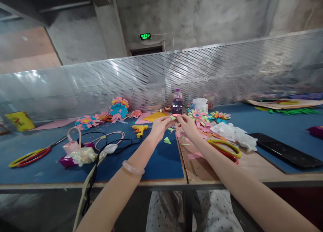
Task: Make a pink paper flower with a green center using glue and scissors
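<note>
Both hands meet over the middle of the table, in front of a phone [177, 105] showing a timer. My left hand [160, 127] is closed on a small piece of light green paper [173, 118]. Beside it, my right hand [187, 125] has its fingers bent in at the paper's right side; whether they grip it is too small to make out. Below the hands lie a green paper scrap [167, 140] and pink paper scraps [195, 156]. A yellow glue gun [139, 130] rests left of my left hand.
Yellow-handled scissors [224, 147] lie beneath my right forearm, near crumpled white tissue [234, 134]. A black phone [286, 150] is at the right. Cables [94, 171], more scissors [31, 157] and paper flowers [119, 111] occupy the left. A perforated metal screen [96, 82] stands behind.
</note>
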The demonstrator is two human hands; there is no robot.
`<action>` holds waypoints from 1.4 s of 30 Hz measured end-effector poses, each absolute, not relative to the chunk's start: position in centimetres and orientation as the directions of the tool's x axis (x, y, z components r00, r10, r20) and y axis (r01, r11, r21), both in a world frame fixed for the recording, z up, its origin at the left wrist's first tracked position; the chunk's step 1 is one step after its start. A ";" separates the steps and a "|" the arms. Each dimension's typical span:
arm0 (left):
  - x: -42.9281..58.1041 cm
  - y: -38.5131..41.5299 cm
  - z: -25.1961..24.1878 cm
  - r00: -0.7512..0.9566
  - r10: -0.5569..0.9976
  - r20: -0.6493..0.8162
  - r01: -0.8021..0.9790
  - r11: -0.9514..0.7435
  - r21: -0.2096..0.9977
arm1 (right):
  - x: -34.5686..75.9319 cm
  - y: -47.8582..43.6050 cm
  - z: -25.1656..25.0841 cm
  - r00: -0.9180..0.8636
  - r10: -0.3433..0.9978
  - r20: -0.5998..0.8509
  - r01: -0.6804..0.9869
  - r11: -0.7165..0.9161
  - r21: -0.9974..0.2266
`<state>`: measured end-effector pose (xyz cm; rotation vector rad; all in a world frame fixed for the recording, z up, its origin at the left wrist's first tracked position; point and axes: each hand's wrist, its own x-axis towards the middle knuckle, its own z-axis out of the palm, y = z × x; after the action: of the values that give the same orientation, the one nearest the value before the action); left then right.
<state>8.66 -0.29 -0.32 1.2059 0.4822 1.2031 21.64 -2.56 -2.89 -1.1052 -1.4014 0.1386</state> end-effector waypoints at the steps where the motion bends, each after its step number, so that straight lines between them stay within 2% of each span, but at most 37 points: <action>1: 8.7 -0.2 -0.4 0.363 0.886 0.287 -0.448 -0.105 0.888 | 21.7 -2.5 -2.8 0.252 0.691 0.678 0.453 0.535 -0.713; 8: 8.8 -0.1 -0.5 0.391 0.874 0.286 -0.490 -0.066 0.869 | 21.3 -2.7 -2.6 0.282 0.807 0.518 0.082 0.518 -0.852; 14: 8.8 -0.6 -0.1 0.401 0.868 0.293 -0.507 -0.056 0.860 | 21.2 -2.8 -2.5 0.337 0.830 0.445 -0.068 0.493 -0.867; 27: 9.1 -0.8 -0.3 0.471 0.841 0.267 -0.427 -0.048 0.903 | 21.2 -3.4 -1.5 0.375 0.826 0.420 -0.109 0.489 -0.866; 35: 8.9 -1.1 0.1 0.544 0.818 0.189 -0.305 -0.017 0.952 | 21.8 -3.4 -1.4 0.330 0.840 0.430 -0.058 0.473 -0.879; 42: 8.5 -1.2 0.2 0.589 0.782 0.202 -0.268 -0.046 0.962 | 21.9 -3.6 -1.2 0.297 0.838 0.458 -0.014 0.483 -0.876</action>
<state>8.49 -1.15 0.23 1.3659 0.4836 0.9058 21.86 -3.64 -1.19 -0.9059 -1.1328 0.6830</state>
